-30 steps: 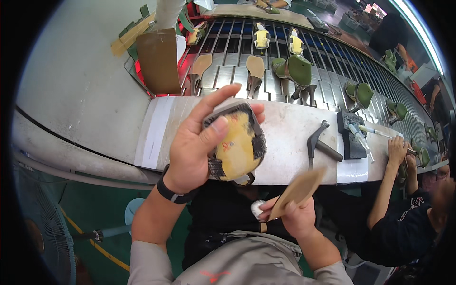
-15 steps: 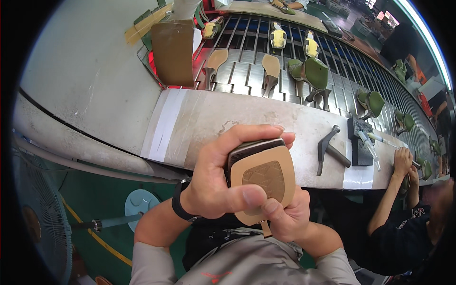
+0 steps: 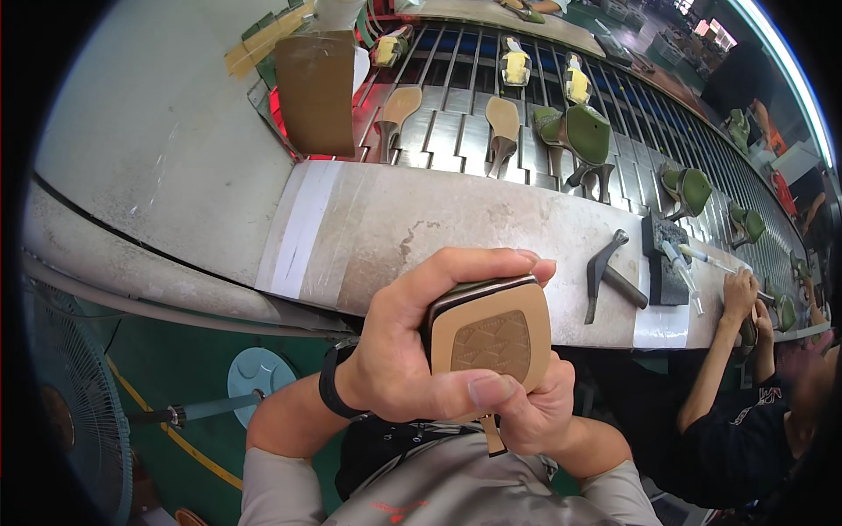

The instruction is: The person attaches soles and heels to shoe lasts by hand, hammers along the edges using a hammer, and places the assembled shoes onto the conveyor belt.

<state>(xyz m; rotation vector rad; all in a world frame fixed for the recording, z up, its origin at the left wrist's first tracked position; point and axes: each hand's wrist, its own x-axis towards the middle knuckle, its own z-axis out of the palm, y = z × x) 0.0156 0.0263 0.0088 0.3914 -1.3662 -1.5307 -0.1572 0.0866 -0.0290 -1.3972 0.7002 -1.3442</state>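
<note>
Both my hands grip a heeled shoe bottom up in front of my body. Its tan sole, with a darker brown textured patch, faces me, and a slim heel points down toward my shirt. My left hand wraps around the left side, fingers over the toe end and thumb pressed on the sole. My right hand holds the lower right side, its thumb close to the left thumb. The upper is mostly hidden by the sole and my fingers.
A hammer lies on the worktable beside a black block with brushes. Beyond, a slatted conveyor carries tan soles with heels and green heeled shoes. A co-worker's hands are at right; a fan stands left.
The shoe has tilted so its sole faces me more squarely, and less of the dark toe edge shows. My hands have shifted slightly right and toward me, still gripping it.
</note>
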